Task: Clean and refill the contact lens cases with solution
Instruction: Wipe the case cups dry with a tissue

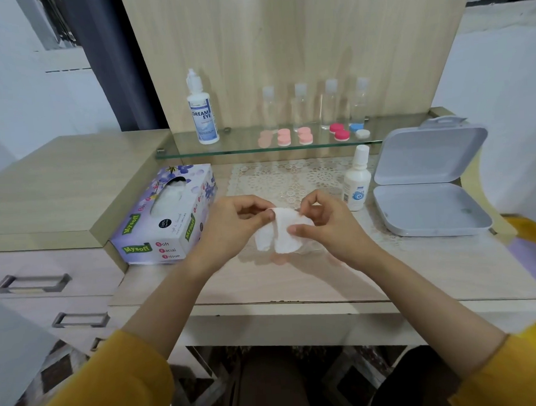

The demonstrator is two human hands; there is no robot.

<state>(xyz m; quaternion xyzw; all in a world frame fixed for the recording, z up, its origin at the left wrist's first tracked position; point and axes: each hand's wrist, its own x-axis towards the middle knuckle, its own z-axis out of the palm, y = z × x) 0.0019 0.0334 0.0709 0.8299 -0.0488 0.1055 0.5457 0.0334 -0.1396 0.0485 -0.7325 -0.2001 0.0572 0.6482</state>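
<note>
- Head view is showing both hands working over the desk (294, 281), in front of the lace mat (290, 177).
- The left hand (237, 222) is pinching the upper left edge of a folded white tissue (280, 233) between thumb and fingers.
- The right hand (323, 222) is gripping the right side of the same tissue, thumb below and fingers curled above.
- Whether anything is wrapped inside the tissue cannot be told.
- The pink lens cases (284, 136) are lying on the glass shelf (242, 142), with the red lens case (339, 131) and the blue and white lens case (359, 130) further right in the same row.
- All visible cases are appearing capped; each is a pair of round cups joined side by side. Whether they are wet or dry is too small to tell.
- The large solution bottle (203, 113) is standing capped at the left end of the shelf; the small solution bottle (356, 183) is standing capped on the desk, near the right hand.
- Judgement: the work is sitting in the wiping stage. No bottle is being held or opened, so refilling appears not yet begun.
- Also present: the tissue box (166, 219) left of the hands, the open grey box (426, 208) at the right, and four clear bottles (301, 106) behind the cases.
</note>
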